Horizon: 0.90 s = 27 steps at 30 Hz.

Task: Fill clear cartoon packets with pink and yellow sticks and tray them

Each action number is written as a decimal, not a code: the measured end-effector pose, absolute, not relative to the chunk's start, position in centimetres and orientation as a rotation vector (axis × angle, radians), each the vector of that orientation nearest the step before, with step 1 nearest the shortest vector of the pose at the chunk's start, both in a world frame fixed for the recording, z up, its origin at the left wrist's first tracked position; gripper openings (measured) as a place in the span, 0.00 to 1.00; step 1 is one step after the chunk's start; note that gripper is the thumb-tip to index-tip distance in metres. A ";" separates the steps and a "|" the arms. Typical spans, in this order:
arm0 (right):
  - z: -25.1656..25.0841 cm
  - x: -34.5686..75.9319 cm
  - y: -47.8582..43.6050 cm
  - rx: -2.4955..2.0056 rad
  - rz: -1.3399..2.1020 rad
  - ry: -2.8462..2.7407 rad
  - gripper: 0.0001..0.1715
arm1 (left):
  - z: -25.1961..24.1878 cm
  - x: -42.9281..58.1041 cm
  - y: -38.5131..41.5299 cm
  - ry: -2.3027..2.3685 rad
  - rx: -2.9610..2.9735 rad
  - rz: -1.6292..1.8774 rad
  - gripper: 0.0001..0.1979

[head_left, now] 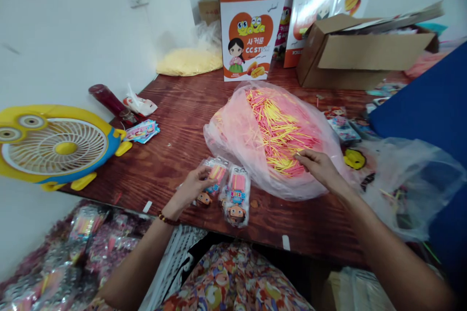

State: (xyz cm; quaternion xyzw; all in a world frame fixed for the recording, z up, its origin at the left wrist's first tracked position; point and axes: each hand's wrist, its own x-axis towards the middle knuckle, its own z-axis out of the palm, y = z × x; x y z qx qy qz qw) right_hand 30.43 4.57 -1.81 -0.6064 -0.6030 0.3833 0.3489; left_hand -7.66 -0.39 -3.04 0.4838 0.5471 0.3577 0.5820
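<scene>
My left hand (195, 187) is closed at the edge of a clear packet (217, 173) of pink and yellow sticks with a cartoon figure. A second packet (237, 194), holding pink sticks, lies flat beside it on the right. My right hand (319, 165) reaches over a large, see-through pink bag (237, 131), its thumb and fingers pinched on what looks like a thin yellow stick. Inside the opened bag is a heap of loose pink and yellow sticks (279, 131).
A yellow minion-shaped fan (65, 148) stands at the left, near small printed packets (142, 131). At the back are a CC Stick carton (246, 24) and an open cardboard box (365, 53). Filled packets (83, 223) are piled below left. A blue panel (419, 92) borders the right.
</scene>
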 end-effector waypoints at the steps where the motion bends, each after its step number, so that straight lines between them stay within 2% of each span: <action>1: -1.8 30.2 4.6 -1.566 0.987 -1.550 0.25 | -3.2 -6.6 -0.9 1.242 1.115 0.818 0.19; 4: -1.8 29.4 4.4 -1.542 0.980 -1.545 0.24 | -4.4 -3.6 -2.5 1.224 1.171 0.875 0.20; 8: -1.8 28.6 3.9 -1.520 0.990 -1.603 0.22 | -6.3 -1.4 -4.4 1.457 1.476 0.945 0.24; 12: -2.5 28.4 3.6 -1.507 0.977 -1.640 0.21 | -7.0 -0.5 -5.1 1.565 1.508 0.971 0.27; 19: -3.3 28.7 3.2 -1.535 0.990 -1.617 0.21 | -6.8 1.5 -5.2 1.691 1.606 0.750 0.35; 23: -3.3 29.5 3.0 -1.565 0.937 -1.588 0.23 | -6.6 1.3 -5.6 1.692 1.592 0.748 0.35; 27: -4.0 31.4 3.2 -1.602 0.871 -1.608 0.25 | -6.4 -1.9 -4.8 1.800 1.657 0.930 0.29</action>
